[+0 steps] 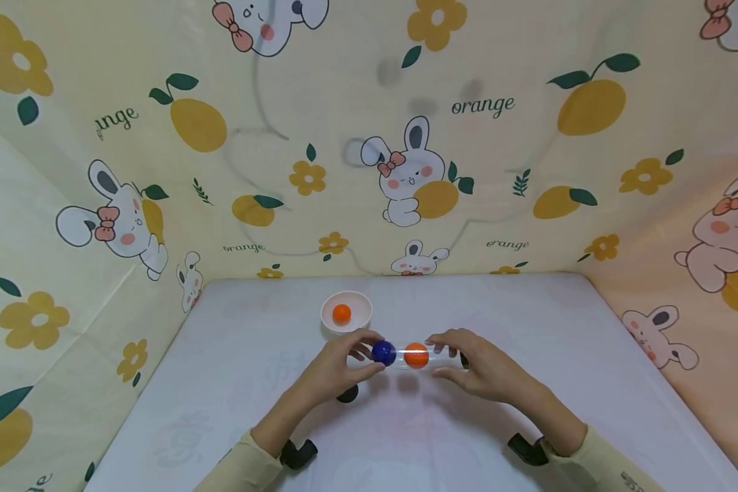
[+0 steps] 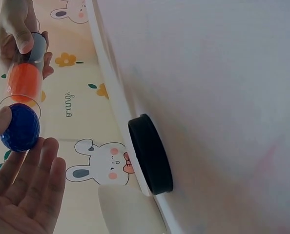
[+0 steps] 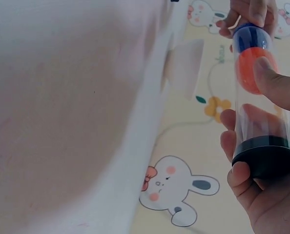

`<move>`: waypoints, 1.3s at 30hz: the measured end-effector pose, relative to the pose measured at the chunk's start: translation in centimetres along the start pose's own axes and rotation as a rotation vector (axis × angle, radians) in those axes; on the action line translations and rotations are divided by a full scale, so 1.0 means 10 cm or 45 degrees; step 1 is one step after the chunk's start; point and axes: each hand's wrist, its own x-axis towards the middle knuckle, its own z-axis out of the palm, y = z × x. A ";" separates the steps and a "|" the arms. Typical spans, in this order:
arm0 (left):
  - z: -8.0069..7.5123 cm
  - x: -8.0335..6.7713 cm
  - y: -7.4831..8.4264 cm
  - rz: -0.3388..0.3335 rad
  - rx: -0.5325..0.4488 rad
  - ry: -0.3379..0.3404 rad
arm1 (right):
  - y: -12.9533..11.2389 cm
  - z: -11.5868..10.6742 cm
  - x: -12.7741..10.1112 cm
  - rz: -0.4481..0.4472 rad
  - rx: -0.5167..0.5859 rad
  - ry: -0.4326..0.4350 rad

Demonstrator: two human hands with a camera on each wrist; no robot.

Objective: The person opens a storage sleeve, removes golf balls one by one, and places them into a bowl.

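Hands meet over the middle of the white table (image 1: 234, 383), just in front of the bowl (image 1: 346, 311). The right hand (image 1: 476, 369) grips a clear tube (image 1: 427, 356) held level above the table, fingers and thumb curled round it near its black-capped end (image 3: 264, 157); the right wrist view shows the thumb lying along the tube wall and the lower fingers wrapped under the cap. An orange ball (image 1: 416, 355) sits inside the tube, near its open mouth. The left hand (image 1: 338, 365) pinches a blue ball (image 1: 383, 352) between thumb and fingertips right at that mouth; in the left wrist view the ball (image 2: 21, 127) looks to be at the rim (whether it is partly inside the tube I cannot tell), and the other fingers are loosely spread below it.

The bowl, small and white, stands just behind the left hand and holds a second orange ball (image 1: 342, 313). A black lid (image 1: 347, 394) lies flat on the table just on the near side of the left hand, well in front of the bowl. Behind the bowl rises a yellow backdrop (image 1: 498, 157) printed with rabbits and oranges.
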 end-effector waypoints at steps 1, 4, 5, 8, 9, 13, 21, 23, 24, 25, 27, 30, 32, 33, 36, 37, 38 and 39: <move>0.00 0.00 0.00 0.000 0.007 0.001 | 0.00 0.00 0.00 0.003 0.002 -0.001; -0.02 0.00 0.00 -0.012 0.024 0.013 | 0.00 -0.01 -0.01 0.017 0.005 -0.005; -0.03 0.00 0.00 -0.020 0.027 0.020 | 0.00 -0.01 -0.01 0.022 0.004 -0.006; -0.06 0.01 -0.01 -0.048 0.037 0.040 | 0.00 -0.02 -0.01 0.041 0.003 -0.019; -0.07 0.01 -0.02 -0.055 0.038 0.045 | 0.00 -0.02 -0.01 0.048 0.003 -0.025; -0.12 0.02 -0.05 -0.071 0.066 0.078 | 0.00 -0.03 -0.01 0.068 0.004 -0.039; -0.17 0.06 -0.15 -0.084 0.128 0.152 | 0.00 -0.03 -0.03 0.055 0.014 -0.021; -0.18 0.07 -0.18 -0.093 0.145 0.167 | 0.00 -0.03 -0.03 0.048 0.014 -0.018; -0.18 0.08 -0.19 -0.096 0.145 0.175 | 0.00 -0.03 -0.03 0.043 0.015 -0.016; -0.19 0.08 -0.20 -0.100 0.148 0.180 | 0.00 -0.03 -0.04 0.041 0.018 -0.014; -0.20 0.10 -0.22 -0.105 0.153 0.186 | 0.00 -0.03 -0.04 0.041 0.022 -0.014; -0.22 0.13 -0.24 -0.120 0.153 0.197 | 0.00 -0.02 -0.05 0.045 0.028 -0.019; -0.24 0.15 -0.26 -0.125 0.164 0.214 | 0.00 -0.02 -0.05 0.048 0.028 -0.025; -0.25 0.16 -0.27 -0.126 0.170 0.225 | 0.00 -0.01 -0.05 0.051 0.028 -0.027; -0.27 0.19 -0.29 -0.129 0.196 0.262 | 0.00 -0.01 -0.05 0.050 0.024 -0.027; -0.28 0.20 -0.30 -0.128 0.204 0.270 | 0.00 -0.01 -0.05 0.048 0.024 -0.026; -0.28 0.20 -0.31 -0.127 0.212 0.279 | 0.00 -0.01 -0.04 0.043 0.021 -0.022; -0.29 0.21 -0.32 -0.132 0.219 0.287 | 0.00 -0.01 -0.04 0.041 0.022 -0.022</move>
